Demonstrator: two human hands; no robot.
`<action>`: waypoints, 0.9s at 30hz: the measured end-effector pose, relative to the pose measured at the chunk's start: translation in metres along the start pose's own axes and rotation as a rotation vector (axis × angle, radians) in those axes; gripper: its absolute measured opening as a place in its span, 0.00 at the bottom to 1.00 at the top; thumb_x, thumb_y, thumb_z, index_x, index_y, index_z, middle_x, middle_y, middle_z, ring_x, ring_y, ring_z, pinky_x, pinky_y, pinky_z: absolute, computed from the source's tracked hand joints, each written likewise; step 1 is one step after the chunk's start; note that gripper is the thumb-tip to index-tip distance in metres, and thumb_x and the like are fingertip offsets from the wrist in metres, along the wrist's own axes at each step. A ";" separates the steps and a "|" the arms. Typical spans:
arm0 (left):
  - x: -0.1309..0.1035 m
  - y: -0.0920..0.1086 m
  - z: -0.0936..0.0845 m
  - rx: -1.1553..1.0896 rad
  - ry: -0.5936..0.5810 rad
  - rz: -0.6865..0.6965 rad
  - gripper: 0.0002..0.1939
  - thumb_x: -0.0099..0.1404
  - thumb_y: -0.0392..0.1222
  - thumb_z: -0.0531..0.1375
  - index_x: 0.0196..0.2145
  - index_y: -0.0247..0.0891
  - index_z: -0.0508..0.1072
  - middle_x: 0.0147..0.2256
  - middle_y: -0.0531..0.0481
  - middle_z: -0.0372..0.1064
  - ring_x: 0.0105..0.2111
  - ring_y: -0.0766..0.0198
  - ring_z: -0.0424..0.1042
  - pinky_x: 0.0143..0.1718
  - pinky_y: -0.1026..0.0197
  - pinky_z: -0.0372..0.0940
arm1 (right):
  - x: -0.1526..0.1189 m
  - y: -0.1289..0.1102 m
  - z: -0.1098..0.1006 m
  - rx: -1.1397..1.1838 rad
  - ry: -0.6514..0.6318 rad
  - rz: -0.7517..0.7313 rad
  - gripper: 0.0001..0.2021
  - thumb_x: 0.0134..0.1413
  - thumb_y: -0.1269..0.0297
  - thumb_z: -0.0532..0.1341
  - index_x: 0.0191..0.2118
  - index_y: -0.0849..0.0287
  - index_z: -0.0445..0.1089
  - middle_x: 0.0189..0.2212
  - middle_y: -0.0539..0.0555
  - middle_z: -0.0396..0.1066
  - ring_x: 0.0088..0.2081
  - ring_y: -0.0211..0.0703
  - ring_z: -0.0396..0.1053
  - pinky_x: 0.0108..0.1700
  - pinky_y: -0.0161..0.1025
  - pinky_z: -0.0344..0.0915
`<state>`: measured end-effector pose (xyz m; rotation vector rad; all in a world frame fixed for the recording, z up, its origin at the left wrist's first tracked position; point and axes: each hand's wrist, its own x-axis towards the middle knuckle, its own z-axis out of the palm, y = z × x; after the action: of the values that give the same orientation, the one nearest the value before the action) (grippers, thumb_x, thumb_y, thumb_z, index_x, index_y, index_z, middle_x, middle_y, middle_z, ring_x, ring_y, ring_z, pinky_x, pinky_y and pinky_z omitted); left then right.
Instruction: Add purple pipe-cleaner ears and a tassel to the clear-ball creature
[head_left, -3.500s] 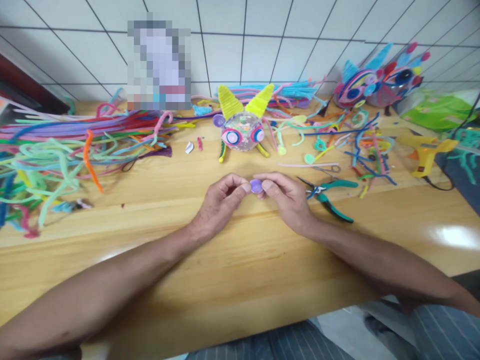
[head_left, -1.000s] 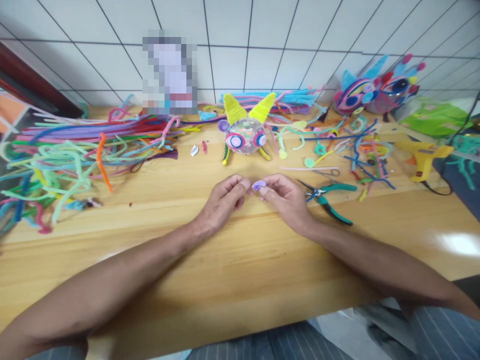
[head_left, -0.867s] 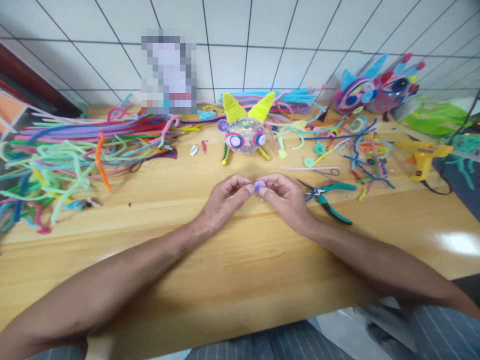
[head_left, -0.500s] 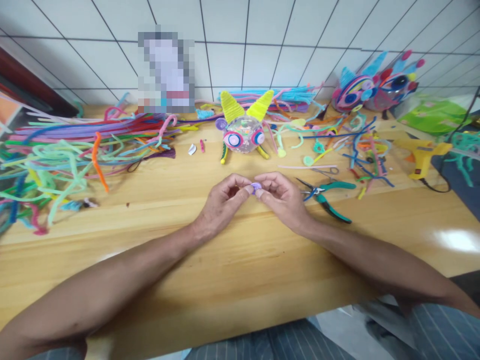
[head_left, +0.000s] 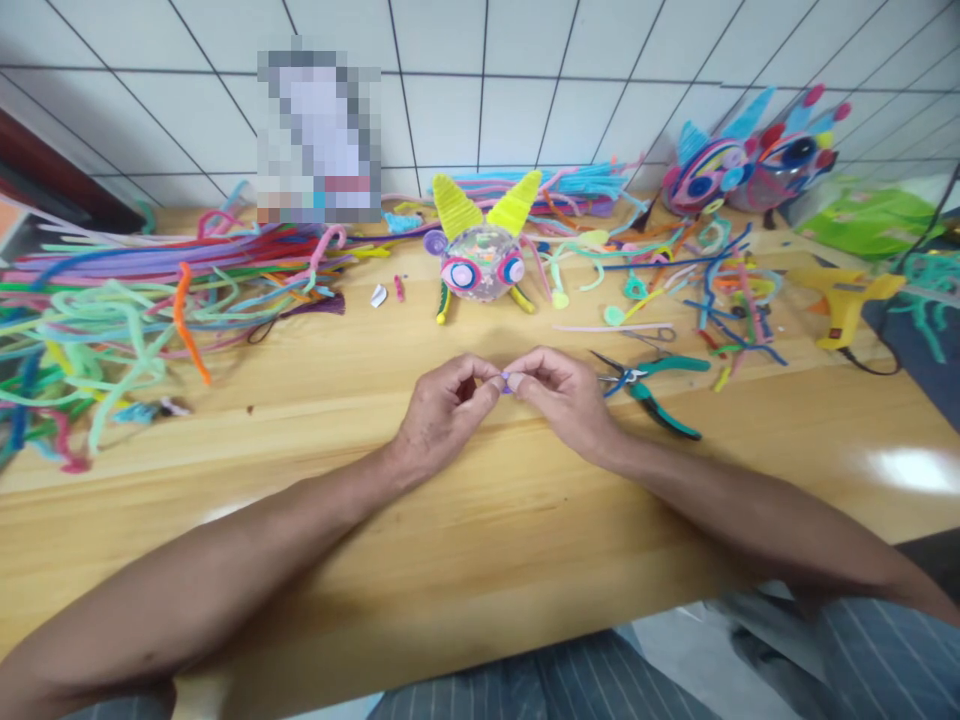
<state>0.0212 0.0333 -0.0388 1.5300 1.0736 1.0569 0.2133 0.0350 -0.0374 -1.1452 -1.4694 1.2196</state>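
Between my fingertips, low over the middle of the table, is a small purple pipe-cleaner coil [head_left: 507, 384], mostly covered by my thumbs. My left hand [head_left: 454, 405] pinches it from the left and my right hand [head_left: 559, 397] from the right. Beyond them stands a clear round figure [head_left: 481, 262] with yellow ears, ringed pink and blue eyes, a purple coil on its left side and yellow-tipped legs. Close to my right hand lie green-handled pliers [head_left: 651, 385], their jaws apart, and small scissors [head_left: 660, 333].
Heaps of colored pipe cleaners [head_left: 135, 310] cover the left side, with more scattered at the back right. A yellow glue gun [head_left: 840, 300] with a black cord lies at the right. Two decorated figures [head_left: 709, 178] stand against the tiled wall, near a green plastic bag [head_left: 862, 220].
Less of the purple coil shows now, as my fingers have closed further over it and turned it slightly. The whole view has shifted a little; the figure and tools have stayed put.
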 end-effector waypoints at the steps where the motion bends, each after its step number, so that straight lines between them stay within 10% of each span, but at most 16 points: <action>1: 0.000 0.000 0.000 -0.010 0.001 -0.013 0.10 0.68 0.46 0.64 0.33 0.37 0.77 0.26 0.54 0.67 0.26 0.67 0.60 0.29 0.63 0.57 | 0.000 -0.001 0.000 0.008 -0.008 0.012 0.06 0.60 0.60 0.68 0.36 0.57 0.78 0.32 0.50 0.79 0.34 0.40 0.73 0.40 0.39 0.71; 11: 0.007 0.001 0.001 -0.153 0.128 -0.130 0.13 0.68 0.51 0.66 0.33 0.39 0.73 0.26 0.55 0.67 0.27 0.67 0.63 0.30 0.63 0.61 | 0.003 0.004 0.004 0.159 0.000 0.035 0.15 0.56 0.55 0.73 0.44 0.55 0.73 0.36 0.50 0.79 0.35 0.38 0.75 0.40 0.38 0.73; 27: -0.001 0.001 -0.001 0.194 0.051 0.126 0.07 0.68 0.40 0.62 0.34 0.37 0.79 0.25 0.53 0.73 0.22 0.70 0.63 0.26 0.64 0.58 | -0.001 0.005 0.003 0.000 -0.018 -0.035 0.09 0.62 0.57 0.70 0.42 0.55 0.80 0.38 0.52 0.83 0.40 0.43 0.80 0.46 0.42 0.76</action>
<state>0.0200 0.0329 -0.0375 1.7533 1.1546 1.1086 0.2116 0.0343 -0.0429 -1.1072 -1.4971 1.2090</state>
